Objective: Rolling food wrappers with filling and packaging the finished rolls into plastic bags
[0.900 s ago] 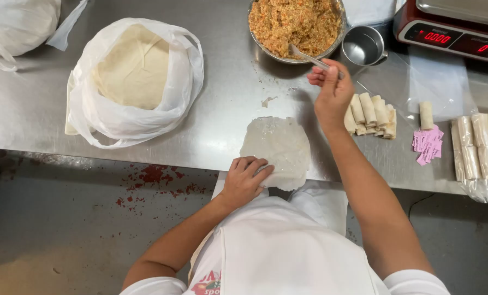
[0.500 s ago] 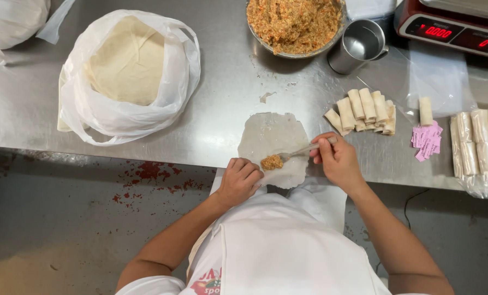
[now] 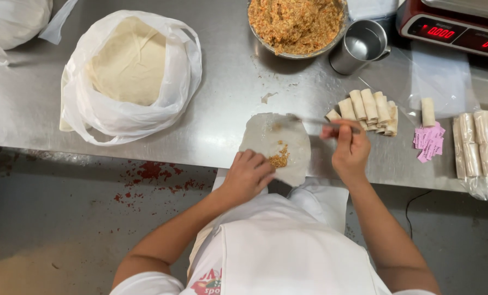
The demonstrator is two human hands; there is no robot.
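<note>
While a thin round wrapper (image 3: 277,143) is held flat at the near edge of a steel table (image 3: 222,82), a small heap of orange-brown filling (image 3: 279,160) is seen lying on its lower half. The left hand (image 3: 248,176) is laid on the wrapper's near-left edge, its fingers (image 3: 257,164) curled and held close together, the tips resting just beside the filling and perhaps touching it. A spoon (image 3: 315,121) is pinched in the right hand (image 3: 350,152), the fingers being closed round the handle and the tip held over the wrapper's upper right part, clear of the heap.

For a neat roll, the filling is judged best drawn into a short, even line across the near part of the sheet, with margins left bare at both sides; the sheet should be kept pinned by the left fingertips so that it is not dragged or torn, since it looks thin and part of it hangs over the table's edge.

Finished rolls (image 3: 369,109) are stacked just beyond the right hand, with pink slips (image 3: 428,143) to their right. A bowl of filling (image 3: 296,24), a metal cup (image 3: 361,45), a scale (image 3: 451,30) and a white bag of wrappers (image 3: 129,71) stand farther off.
</note>
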